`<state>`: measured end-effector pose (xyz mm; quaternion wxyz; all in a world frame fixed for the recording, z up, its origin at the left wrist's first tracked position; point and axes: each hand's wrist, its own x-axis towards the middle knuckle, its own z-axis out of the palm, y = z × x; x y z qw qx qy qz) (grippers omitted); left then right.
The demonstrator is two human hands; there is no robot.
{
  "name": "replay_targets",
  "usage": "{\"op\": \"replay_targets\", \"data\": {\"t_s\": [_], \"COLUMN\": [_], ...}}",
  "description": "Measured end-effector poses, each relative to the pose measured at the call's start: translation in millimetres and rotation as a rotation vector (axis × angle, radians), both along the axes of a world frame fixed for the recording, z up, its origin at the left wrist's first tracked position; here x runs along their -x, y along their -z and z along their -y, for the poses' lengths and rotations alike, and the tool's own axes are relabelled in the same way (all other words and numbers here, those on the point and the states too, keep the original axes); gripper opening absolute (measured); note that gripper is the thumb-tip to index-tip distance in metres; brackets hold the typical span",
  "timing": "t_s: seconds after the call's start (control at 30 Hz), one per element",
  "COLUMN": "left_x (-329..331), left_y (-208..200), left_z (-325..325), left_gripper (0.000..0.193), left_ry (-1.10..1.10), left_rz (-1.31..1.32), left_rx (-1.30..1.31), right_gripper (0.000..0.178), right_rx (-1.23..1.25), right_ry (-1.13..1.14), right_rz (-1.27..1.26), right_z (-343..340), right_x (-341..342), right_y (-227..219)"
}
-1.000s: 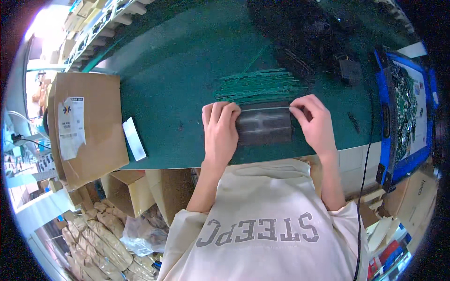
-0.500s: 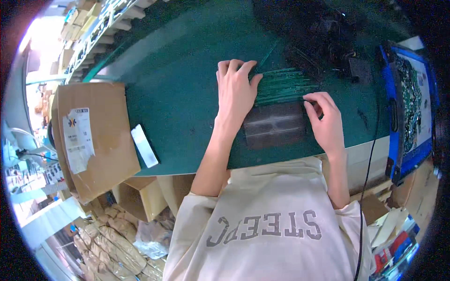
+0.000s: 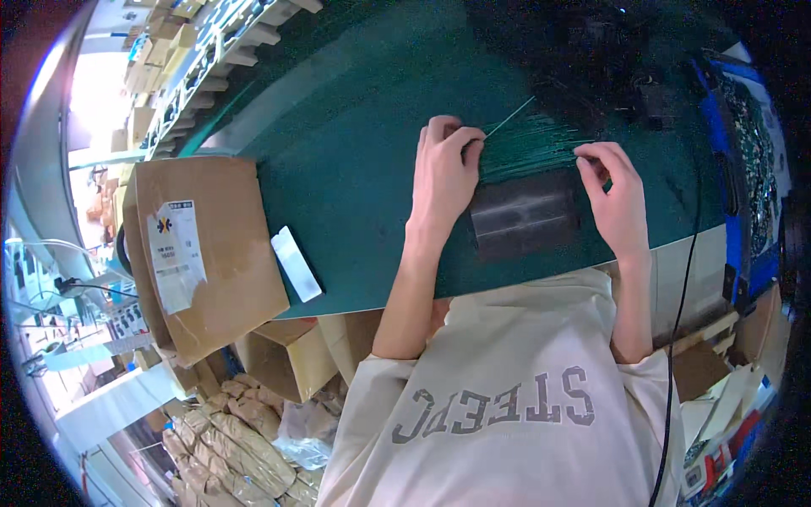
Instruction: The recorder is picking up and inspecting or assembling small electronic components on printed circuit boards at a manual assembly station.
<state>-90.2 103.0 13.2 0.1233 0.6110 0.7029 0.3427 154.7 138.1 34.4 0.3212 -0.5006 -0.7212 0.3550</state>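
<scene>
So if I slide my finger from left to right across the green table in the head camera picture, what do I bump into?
Cardboard box → small white packet → left hand → grey plastic bag → right hand → blue tray of small parts.

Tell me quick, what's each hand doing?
Left hand: pinched shut on the left end of the bundle of thin green wires.
Right hand: fingers curled at the bundle's right end; grip cannot be told.
</scene>
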Motion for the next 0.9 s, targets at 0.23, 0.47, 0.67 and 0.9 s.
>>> {"op": "replay_targets", "data": {"t_s": [0.23, 0.47, 0.67, 0.9], "left_x": [2, 0, -10, -9], "left_y": [-3, 0, -3, -5], "left_z": [11, 17, 22, 23], "left_gripper": [0.016, 0.021, 0.032, 0.042], "left_ry": [0.010, 0.055, -0.017, 0.094], "left_rz": [-0.060, -0.056, -0.042, -0.051], "left_rx": [0.005, -0.018, 0.019, 0.084], "right_gripper": [0.018, 0.017, 0.020, 0.024], "right_rx": [-0.007, 0.042, 0.031, 0.072], "right_ry": [-0.017, -0.014, -0.002, 0.012], "right_rz": [0.019, 0.052, 0.043, 0.136], "right_z": [4, 11, 9, 3], "right_x": [0, -6, -9, -4], "right_y": [9, 10, 18, 29]}}
